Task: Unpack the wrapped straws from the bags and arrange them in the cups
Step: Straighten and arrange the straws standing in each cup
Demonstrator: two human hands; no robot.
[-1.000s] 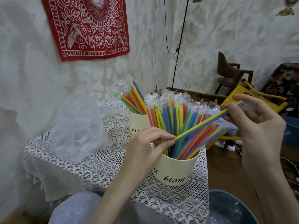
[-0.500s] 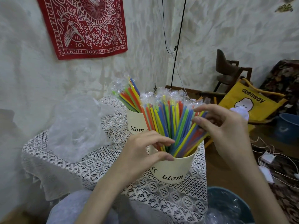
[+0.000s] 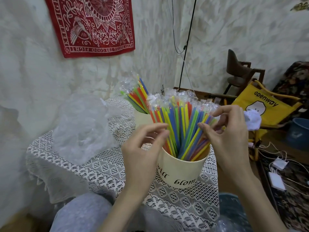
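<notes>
Both hands (image 3: pixel 184 139) among cupped straws (image 3: pixel 180 124)

The light around me is soft, even and fairly dim, with a slightly greenish cast on the rough white plaster wall (image 3: pixel 234 39); I cannot tell where it comes from. Shadows are faint, only a gentle grey under the white lace cloth's (image 3: pixel 87 171) left edge. The crumpled clear plastic bag (image 3: pixel 83 128) shows pale sheen rather than hard glare. My view bows at the edges, leaning the thin black hanging cable (image 3: pixel 187 42). Everything looks slightly soft, the corners most.
</notes>
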